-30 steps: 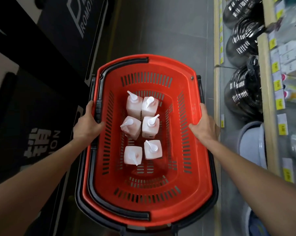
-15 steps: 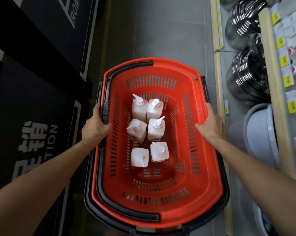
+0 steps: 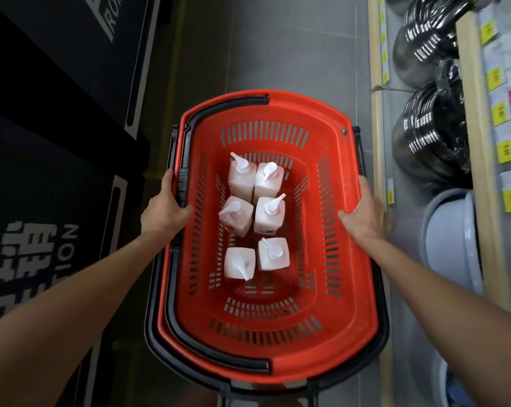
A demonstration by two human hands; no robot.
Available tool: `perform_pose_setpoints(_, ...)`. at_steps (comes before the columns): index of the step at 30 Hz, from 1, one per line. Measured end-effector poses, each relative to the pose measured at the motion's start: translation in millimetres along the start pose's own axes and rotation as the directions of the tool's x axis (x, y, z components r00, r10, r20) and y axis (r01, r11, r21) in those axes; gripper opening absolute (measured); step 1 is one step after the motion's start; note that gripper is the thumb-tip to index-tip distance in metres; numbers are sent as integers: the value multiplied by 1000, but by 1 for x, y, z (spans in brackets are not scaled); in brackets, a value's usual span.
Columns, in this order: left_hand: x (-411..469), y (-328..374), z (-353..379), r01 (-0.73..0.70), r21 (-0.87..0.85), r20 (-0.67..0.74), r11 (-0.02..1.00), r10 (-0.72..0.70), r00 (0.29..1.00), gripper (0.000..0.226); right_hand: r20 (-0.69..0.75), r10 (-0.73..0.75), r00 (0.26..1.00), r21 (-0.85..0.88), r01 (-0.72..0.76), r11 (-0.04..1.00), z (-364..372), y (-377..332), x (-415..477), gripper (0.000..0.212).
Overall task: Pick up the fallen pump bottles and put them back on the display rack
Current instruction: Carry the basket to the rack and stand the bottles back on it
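Observation:
A red shopping basket [image 3: 348, 289] with black handles fills the middle of the head view. Several pale pink pump bottles [image 3: 269, 215] with white pump tops stand upright in two rows on its floor. My left hand [image 3: 164, 211] grips the basket's left rim, thumb over the edge. My right hand [image 3: 363, 212] grips the right rim the same way. I hold the basket in the air between both arms.
A display rack [image 3: 377, 83] with yellow price tags runs along the right, holding coiled black hoses [image 3: 427, 130] and a grey plastic tub [image 3: 451, 236]. A black promotion stand [image 3: 57, 142] lines the left. Grey tiled floor [image 3: 277, 42] stretches ahead between them.
The view has drifted along the aisle: the rack's hoses and grey tub shifted slightly in the frame. Both hands keep the same hold on the basket rims.

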State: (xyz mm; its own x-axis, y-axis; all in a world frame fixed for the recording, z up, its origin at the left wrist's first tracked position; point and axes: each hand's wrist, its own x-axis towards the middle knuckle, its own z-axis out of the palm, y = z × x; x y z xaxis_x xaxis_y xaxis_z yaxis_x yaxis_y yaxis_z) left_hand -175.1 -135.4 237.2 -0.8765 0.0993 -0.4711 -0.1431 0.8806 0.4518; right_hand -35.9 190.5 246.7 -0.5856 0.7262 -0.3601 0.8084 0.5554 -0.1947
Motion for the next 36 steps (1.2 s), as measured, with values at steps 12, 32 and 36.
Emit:
perform_pose_setpoints(12,44,5,14,-38,26,-76,999,39,996,92,-31,1,1000,-5,-1,1000,16,-20,45,81)
perform_pose_setpoints(32,29,32,17,-81,302,-115,950,121,986,86,-27,-122,992,-203,114,972,11,-33,30,79)
perform_pose_setpoints(36,6,32,23,-343,307,-30,888,370,929,70,60,-266,962,-307,271,912,17,-38,6,63)
